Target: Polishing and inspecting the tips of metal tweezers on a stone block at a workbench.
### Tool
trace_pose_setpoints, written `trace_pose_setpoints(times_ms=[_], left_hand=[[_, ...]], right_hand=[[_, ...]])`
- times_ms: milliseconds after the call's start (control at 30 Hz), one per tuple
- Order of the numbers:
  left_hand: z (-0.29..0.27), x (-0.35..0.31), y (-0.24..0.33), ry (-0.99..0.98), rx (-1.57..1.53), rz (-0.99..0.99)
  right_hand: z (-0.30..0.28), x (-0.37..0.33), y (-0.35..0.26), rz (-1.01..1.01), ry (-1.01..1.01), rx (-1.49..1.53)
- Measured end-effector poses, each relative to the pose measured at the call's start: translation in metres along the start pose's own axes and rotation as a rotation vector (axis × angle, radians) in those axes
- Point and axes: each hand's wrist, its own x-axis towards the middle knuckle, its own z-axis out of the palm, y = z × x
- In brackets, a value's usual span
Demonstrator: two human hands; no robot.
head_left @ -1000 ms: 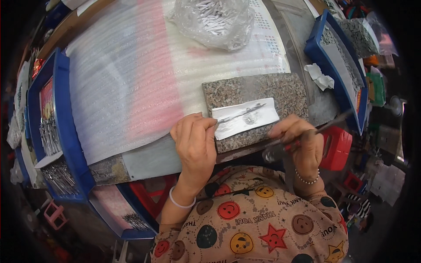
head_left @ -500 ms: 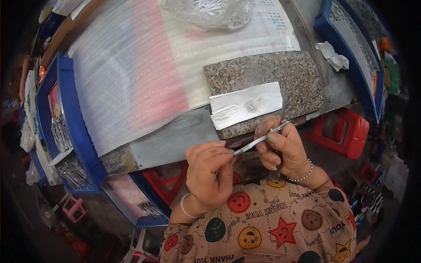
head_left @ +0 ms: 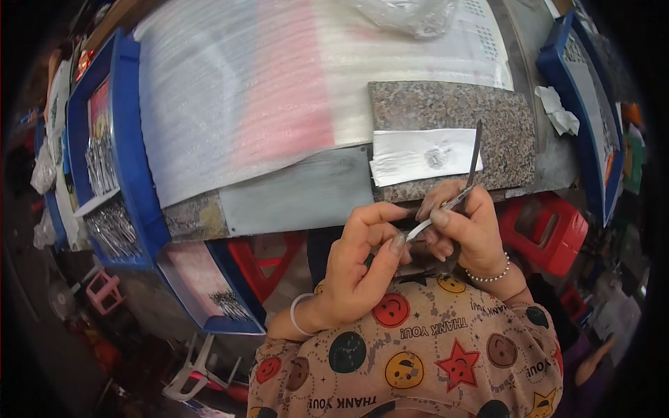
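My left hand (head_left: 373,258) is closed in a pinch at the lower end of a slim silver metal tool (head_left: 420,228), its exact kind unclear. The fingers of my right hand (head_left: 468,230) close round the tool's upper part. A thin dark rod (head_left: 477,150), somewhat like a narrow file, sticks up from the right hand over the slab's edge; where it meets the tool is hidden by fingers. Just beyond the hands, a folded white paper (head_left: 418,157) with a grey smudge lies on a speckled stone slab (head_left: 512,132).
At left, a blue tray (head_left: 129,160) holds many silver metal pieces; a lower tray (head_left: 202,306) holds more. Another blue tray (head_left: 582,104) stands at right near crumpled white paper (head_left: 557,111). Foam sheeting (head_left: 202,104) covers the table. A red stool (head_left: 547,233) stands below.
The table has shifted rightward in the picture. My left hand has come closer to my right, and the dark rod now leans further right.
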Motion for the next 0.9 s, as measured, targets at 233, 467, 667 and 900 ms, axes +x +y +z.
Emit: trace_pose_setpoints(times_ms=[233,467,667,900], left_hand=[[-0.012,-0.007,0.012,-0.074,-0.126,-0.111],[-0.017,-0.015,0.009,-0.019,-0.217,-0.059],[-0.022,-0.017,0.007,0.026,-0.265,-0.013],[-0.031,-0.018,0.02,0.07,0.092,0.111]], right_hand=[[0.011,0.005,-0.001,0.042,0.013,0.017],[0.027,0.008,-0.001,0.058,0.018,0.001],[0.036,0.014,-0.003,0.07,0.002,-0.021],[0.044,0.024,-0.003,0.01,-0.061,-0.111]])
